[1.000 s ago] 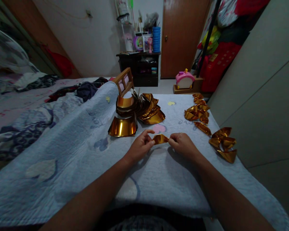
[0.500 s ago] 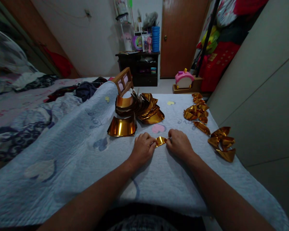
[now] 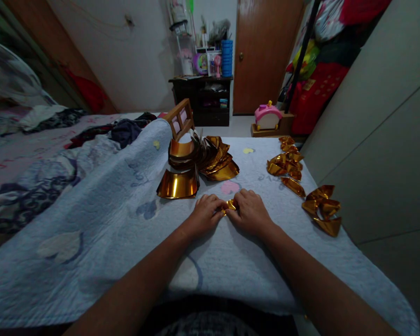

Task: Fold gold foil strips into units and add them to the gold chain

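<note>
A small piece of shiny gold foil paper (image 3: 230, 204) lies between my hands, low over the quilt. My left hand (image 3: 207, 212) pinches its left end between thumb and fingers. At its right end my right hand (image 3: 250, 211) is closed on it, covering much of that side. Only the middle of the strip shows. Beyond my left hand, fanned stacks of flat gold foil sheets (image 3: 178, 185) rest on the cloth. To the right lie several folded gold foil pieces with pointed ends (image 3: 322, 207).
A light blue quilt (image 3: 126, 242) covers the surface. More folded gold pieces (image 3: 285, 163) lie near its right edge, beside a pale cabinet (image 3: 381, 154). A wooden frame (image 3: 180, 119) stands behind the sheets. Farther back are a pink toy (image 3: 268, 115) and a dark shelf (image 3: 201, 100).
My right hand has moved left along the foil piece, closer to my left hand, and less of the foil shows. The left hand stays about where it was.
</note>
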Demonstrator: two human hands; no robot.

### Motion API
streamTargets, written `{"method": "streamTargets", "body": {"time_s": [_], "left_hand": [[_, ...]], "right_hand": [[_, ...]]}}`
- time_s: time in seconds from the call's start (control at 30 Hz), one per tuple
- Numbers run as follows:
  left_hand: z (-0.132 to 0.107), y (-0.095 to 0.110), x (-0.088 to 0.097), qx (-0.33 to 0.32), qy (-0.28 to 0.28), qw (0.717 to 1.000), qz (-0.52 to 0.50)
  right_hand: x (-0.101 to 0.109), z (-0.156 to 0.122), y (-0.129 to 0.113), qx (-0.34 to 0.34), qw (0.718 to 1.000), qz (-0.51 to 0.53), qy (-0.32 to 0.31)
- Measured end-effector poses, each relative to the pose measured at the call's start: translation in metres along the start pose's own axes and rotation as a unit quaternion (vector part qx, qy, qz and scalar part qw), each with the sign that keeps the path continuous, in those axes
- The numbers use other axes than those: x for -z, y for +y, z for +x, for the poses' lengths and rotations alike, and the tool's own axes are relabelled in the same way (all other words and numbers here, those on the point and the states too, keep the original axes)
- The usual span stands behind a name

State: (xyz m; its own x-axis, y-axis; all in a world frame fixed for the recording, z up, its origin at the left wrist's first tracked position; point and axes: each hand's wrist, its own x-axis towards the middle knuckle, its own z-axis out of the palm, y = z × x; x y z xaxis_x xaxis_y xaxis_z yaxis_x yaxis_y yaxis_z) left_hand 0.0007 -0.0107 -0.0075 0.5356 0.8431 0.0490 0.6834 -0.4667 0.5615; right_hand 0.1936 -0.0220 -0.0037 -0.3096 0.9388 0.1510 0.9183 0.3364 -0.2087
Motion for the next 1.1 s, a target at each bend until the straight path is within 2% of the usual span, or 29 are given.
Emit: {"method": "streamTargets", "body": {"time_s": [0.33,0.73,0.97,1.1], "left_hand": [[-0.001,-0.004,0.004,-0.007,-0.024,1.000,-0.008],[-0.001,-0.003,0.003,0.000,-0.033,0.999,0.003],[-0.002,-0.002,0.003,-0.006,-0.025,1.000,-0.002],[-0.004,-0.003,0.002,-0.011,-0.015,1.000,-0.009]], "right_hand": [[-0.002,-0.001,-0.004,-0.042,0.999,-0.004,-0.002],[0.000,-0.002,0.037,-0.117,0.993,0.002,0.004],[-0.001,-0.001,0.049,-0.130,0.991,0.027,-0.005],[-0.002,-0.001,0.054,-0.114,0.992,0.054,0.004]]}}
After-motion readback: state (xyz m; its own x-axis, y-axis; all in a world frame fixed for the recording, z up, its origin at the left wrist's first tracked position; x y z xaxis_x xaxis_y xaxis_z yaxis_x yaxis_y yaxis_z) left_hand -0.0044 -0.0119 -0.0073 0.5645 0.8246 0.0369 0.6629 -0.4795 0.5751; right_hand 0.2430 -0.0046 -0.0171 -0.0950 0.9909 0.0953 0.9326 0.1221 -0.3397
